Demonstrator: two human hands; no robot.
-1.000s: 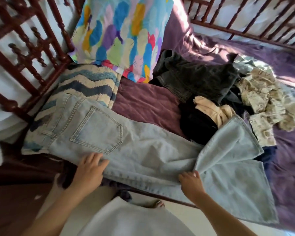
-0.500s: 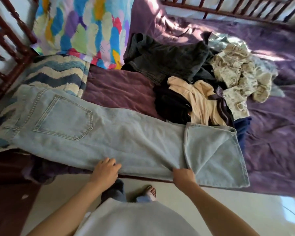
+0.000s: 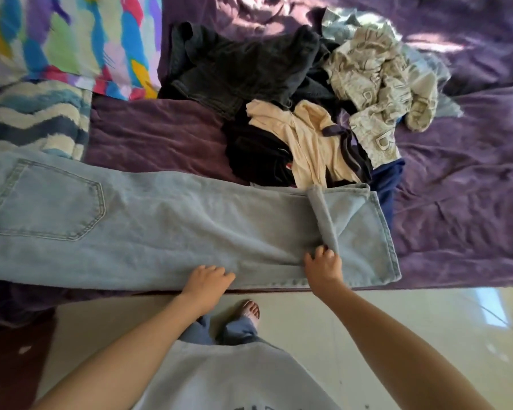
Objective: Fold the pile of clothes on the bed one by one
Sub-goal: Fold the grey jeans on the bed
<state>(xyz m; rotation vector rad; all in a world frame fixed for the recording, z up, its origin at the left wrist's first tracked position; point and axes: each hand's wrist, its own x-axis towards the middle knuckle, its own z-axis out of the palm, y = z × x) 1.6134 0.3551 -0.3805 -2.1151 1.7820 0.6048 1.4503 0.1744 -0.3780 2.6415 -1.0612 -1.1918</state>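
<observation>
A bed (image 3: 456, 232) with a creased purple sheet fills the view, and pale glossy floor (image 3: 412, 327) lies at 5 o'clock. The jeans (image 3: 160, 220), light blue denim, lie flat along the bed's near edge. Their long axis runs from 9 to 3 o'clock, with the stitched back pocket (image 3: 51, 202) at 9 and the wide hem (image 3: 388, 232) at 3. The right hand (image 3: 323, 266) has its grip clenched on a raised ridge of denim near the hem. The left hand (image 3: 208, 281) rests on the near edge, its grip released and the fingers loosely bent. The pile of clothes (image 3: 308, 113) sits crumpled at 12 to 1 o'clock: dark denim, soft cream, beige print. A feather-print pillow (image 3: 71, 39) lies at 10 o'clock above a fuzzy zigzag blanket (image 3: 33, 119).
</observation>
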